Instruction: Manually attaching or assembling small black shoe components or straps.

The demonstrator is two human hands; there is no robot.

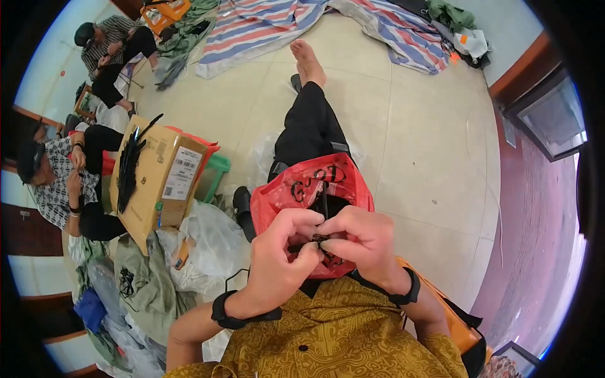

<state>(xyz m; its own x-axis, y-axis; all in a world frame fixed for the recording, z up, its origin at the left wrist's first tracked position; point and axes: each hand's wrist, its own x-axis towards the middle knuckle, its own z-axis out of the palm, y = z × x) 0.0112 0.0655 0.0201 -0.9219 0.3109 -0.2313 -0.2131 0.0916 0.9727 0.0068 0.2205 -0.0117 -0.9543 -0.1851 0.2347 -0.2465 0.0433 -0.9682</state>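
Note:
Over my lap lies a red plastic bag (274, 200) with black lettering, and dark items show in its open middle. Just above it my left hand (282, 255) and my right hand (365, 242) meet, thumbs and forefingers pinched together. Between the fingertips is a small black piece (320, 239), too small and covered to tell its kind. A narrow black strip (324, 200) stands out beyond the fingers over the bag. Each wrist wears a black band.
Left of me a cardboard box (171, 179) carries a bundle of black strips (130, 169). Clear plastic bags (214, 236) and green cloth (146, 277) lie nearer. Two people (63, 179) sit working at the left. A striped sheet (265, 31) covers the far floor.

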